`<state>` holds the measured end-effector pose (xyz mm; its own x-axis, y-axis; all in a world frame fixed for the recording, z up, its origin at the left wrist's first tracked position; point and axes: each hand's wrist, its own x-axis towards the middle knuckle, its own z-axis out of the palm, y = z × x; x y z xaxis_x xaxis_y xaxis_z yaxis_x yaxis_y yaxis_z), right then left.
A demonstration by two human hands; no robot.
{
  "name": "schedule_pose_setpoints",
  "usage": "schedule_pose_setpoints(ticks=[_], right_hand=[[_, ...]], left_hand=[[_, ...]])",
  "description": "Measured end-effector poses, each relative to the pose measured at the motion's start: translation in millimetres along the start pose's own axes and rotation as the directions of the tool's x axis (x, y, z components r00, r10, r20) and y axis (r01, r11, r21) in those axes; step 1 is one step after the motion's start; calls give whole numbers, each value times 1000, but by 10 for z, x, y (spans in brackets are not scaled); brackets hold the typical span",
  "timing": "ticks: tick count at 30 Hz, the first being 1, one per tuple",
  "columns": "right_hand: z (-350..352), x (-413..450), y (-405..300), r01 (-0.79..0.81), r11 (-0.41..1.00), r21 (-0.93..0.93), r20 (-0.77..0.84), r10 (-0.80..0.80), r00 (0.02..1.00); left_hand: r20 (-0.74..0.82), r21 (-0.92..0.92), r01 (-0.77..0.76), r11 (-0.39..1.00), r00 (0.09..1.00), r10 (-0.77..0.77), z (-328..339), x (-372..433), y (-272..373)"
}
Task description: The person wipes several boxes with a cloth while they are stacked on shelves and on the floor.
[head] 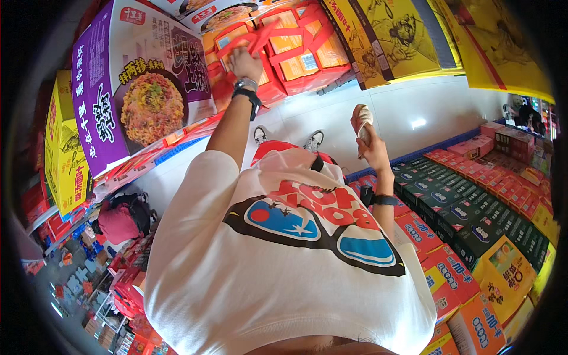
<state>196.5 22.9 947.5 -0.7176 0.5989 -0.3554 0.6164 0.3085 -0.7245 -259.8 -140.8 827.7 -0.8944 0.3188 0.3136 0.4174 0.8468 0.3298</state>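
Note:
My left hand (245, 65) is at the top centre, its fingers closed around the raised red handles (262, 39) of a carry bag. Orange packets (230, 40) with printed labels fill that bag, and another red bag of orange packets (306, 53) stands beside it. On the right, my right hand (373, 148) holds a crumpled white-and-brown thing (362, 120), perhaps a rolled work glove, above the pale floor. A bracelet and a dark band are on my left wrist, and a dark band is on my right.
A large noodle carton (153, 95) stands left of the bags, yellow cartons (399, 40) to their right. Dark green boxes (461, 208) and red boxes (448, 266) are stacked on my right. My shoes (314, 140) are on the tiled floor (399, 106). Another person (119, 219) is lower left.

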Motion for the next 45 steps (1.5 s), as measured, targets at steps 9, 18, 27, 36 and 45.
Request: schedule_pose_setpoints(ticks=[9,18,27,36,45], right_hand=[[-433,227,614,222,971,-88,42,-219,975],[-419,205,466,120,993,8,135,-120,984],[158,-95,221,69,995,69,53,-72,996],[826,-652,-406,-179,966,188,47,173,984],[1649,-867,-901,-153,954,257,-13,162,987]], left_hand=[[300,-826,402,396,907,-295,-746,19,-30],[525,-818,531,222,846,-88,-1418,-303,201],[626,-778,629,1,774,-99,-1588,-361,292],[774,-633,774,-2,632,-32,-2190,-533,238],[834,-513,781,356,354,423,-2537,-1151,49]])
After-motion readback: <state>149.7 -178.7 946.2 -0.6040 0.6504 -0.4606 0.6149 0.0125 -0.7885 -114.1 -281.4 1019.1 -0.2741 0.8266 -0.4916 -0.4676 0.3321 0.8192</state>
